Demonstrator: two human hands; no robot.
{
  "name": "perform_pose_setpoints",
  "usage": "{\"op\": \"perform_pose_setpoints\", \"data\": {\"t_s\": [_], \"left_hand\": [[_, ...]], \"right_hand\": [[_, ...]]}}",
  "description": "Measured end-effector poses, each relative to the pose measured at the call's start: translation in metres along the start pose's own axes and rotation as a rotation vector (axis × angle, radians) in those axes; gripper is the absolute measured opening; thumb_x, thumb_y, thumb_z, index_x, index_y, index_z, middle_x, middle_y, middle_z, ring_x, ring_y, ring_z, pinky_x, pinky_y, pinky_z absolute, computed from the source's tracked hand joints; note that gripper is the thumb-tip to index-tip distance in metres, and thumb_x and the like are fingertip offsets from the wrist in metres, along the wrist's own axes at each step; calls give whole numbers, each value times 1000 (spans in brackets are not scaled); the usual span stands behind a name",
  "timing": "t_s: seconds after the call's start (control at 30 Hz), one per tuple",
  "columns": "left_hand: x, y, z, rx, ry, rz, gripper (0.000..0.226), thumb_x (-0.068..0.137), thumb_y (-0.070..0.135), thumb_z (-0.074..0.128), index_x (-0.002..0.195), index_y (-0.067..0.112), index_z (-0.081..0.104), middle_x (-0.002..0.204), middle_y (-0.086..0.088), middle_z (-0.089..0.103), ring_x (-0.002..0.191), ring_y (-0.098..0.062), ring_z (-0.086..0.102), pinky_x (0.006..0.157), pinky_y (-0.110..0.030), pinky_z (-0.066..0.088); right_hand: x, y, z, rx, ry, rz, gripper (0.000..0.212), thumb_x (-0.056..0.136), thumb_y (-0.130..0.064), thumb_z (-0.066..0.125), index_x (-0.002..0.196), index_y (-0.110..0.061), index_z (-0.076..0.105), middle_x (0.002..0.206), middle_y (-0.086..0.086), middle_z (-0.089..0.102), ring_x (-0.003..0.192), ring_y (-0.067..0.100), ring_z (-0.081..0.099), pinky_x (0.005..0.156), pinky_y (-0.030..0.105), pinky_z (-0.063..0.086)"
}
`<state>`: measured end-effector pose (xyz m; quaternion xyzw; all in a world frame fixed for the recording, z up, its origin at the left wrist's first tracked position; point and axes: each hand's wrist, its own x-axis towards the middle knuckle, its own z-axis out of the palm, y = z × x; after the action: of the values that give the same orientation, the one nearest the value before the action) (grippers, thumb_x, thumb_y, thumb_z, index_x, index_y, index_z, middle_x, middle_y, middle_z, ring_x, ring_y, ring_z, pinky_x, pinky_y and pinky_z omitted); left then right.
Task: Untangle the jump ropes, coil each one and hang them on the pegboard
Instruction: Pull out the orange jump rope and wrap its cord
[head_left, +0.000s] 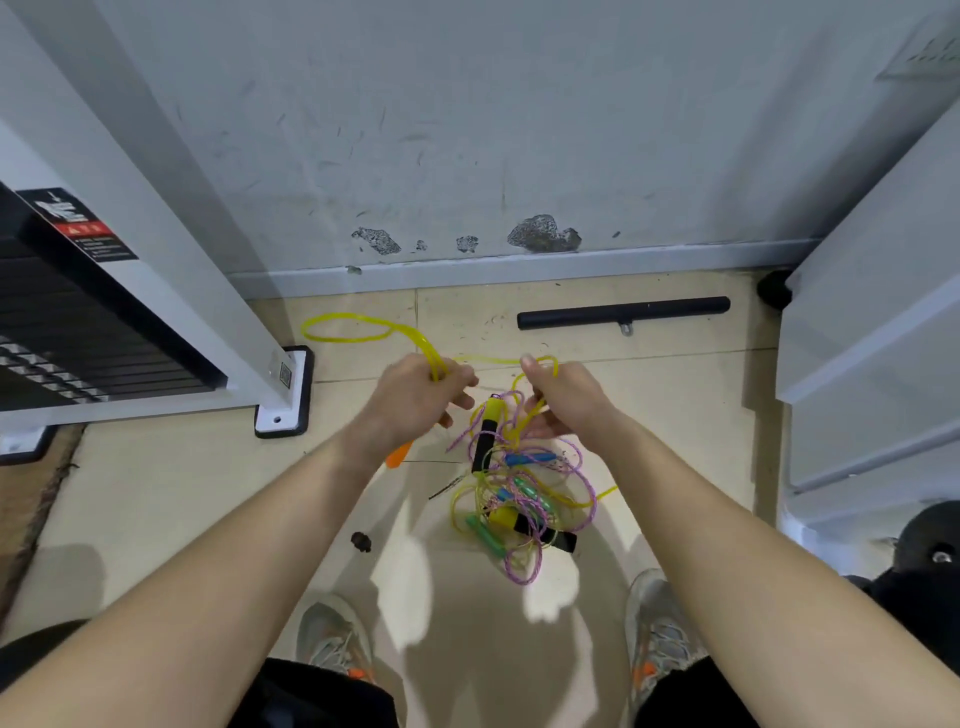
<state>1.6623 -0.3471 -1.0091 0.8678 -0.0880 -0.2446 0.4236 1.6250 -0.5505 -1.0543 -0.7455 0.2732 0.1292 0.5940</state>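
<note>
Hands outstretched, left (415, 395) and right (563, 397) gripping yellow rope (358, 328)

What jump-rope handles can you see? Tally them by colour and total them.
Yellow-and-black foam handles: 2
Blue plastic handles: 2, one mostly hidden
Green plastic handles: 2
Orange plastic handle: 1
Total: 7

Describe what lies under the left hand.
An orange handle pokes out from under the left hand, which grips the yellow rope. The hand and wrist cover the rest of the handle, so what it attaches to cannot be seen.
</note>
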Motion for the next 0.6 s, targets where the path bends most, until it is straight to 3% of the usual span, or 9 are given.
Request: {"op": "perform_pose_setpoints", "data": {"t_s": [0.1, 0.2, 0.33, 0.4, 0.47, 0.53, 0.6], "left_hand": [[-10, 1, 22, 78, -45, 95, 24, 96, 42, 60, 108, 25, 74, 99, 9, 75, 59, -2, 66, 66, -20, 54], [-17, 18, 32, -166, -142, 140, 25, 95, 32, 66, 113, 15, 71, 105, -6, 75, 78, -15, 69, 58, -26, 55], [-31, 41, 30, -245, -253, 145, 34, 102, 28, 53, 96, -1, 70, 87, -19, 74, 63, -20, 61, 52, -25, 49], [-37, 50, 25, -320, -194, 138, 38, 104, 30, 48, 88, 2, 69, 70, -15, 71, 54, -17, 58, 50, -23, 46], [-40, 63, 17, -543, -102, 86, 39, 104, 32, 46, 83, 6, 66, 59, -8, 65, 48, -15, 54, 49, -22, 43], [-39, 74, 8, -800, -61, 31, 37, 104, 31, 46, 80, 8, 62, 53, -4, 58, 45, -15, 48, 52, -24, 40], [-39, 81, -1, -1028, -93, -39, 35, 103, 32, 47, 78, 10, 59, 53, -1, 53, 41, -12, 43, 58, -26, 36]], "right_hand": [[-16, -39, -8, 157, -27, -42, 45, 97, -52, 56, 79, -11, 52, 71, 7, 65, 53, 26, 68, 52, 33, 57], [-33, -76, -17, 223, -53, -86, 43, 100, -50, 52, 75, -15, 49, 63, 3, 58, 46, 18, 63, 46, 23, 49], [-52, -103, -29, 304, -28, -134, 44, 99, -54, 50, 78, -15, 50, 61, 1, 57, 54, 16, 69, 45, 21, 50], [-57, -106, -35, 380, -26, -154, 55, 98, -61, 42, 86, -10, 59, 69, 5, 64, 60, 18, 72, 51, 25, 55], [-56, -96, -40, 421, 22, -118, 70, 100, -65, 28, 97, -7, 66, 79, 9, 71, 68, 22, 72, 58, 31, 57], [-54, -68, -38, 362, 85, -96, 50, 105, -42, 31, 95, -9, 67, 81, 8, 68, 68, 22, 64, 60, 30, 51], [-47, -25, -32, 175, 88, -111, 24, 95, -11, 44, 94, -14, 67, 88, 6, 62, 70, 22, 56, 59, 29, 45]]}}
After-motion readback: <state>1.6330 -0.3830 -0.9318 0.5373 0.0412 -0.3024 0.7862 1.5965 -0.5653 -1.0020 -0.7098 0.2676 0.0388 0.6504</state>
